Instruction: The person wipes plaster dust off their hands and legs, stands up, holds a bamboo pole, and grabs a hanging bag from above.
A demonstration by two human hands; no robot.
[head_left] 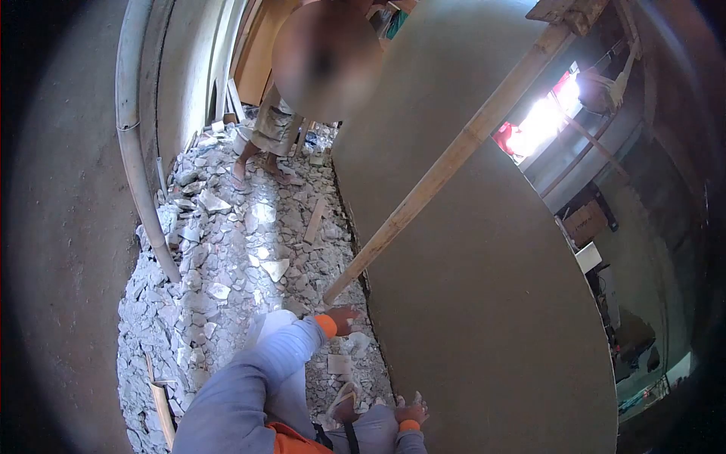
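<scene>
My left hand, below an orange cuff, hangs over the rubble floor just below the foot of a bamboo pole. Its fingers look loosely extended, with nothing visible in them. Lower down, my right hand is beside my bent knee, close to the bottom edge of the grey plastered wall. Its fingers are apart and hold nothing I can see. Between the hands, my sandalled foot rests on the broken rubble. A small flat block lies near it.
Another person stands on the rubble ahead. A grey pipe runs down the left wall. The bamboo pole leans across the plastered wall. A wood strip and a split piece of wood lie on the debris. Beyond the wall is a cardboard box.
</scene>
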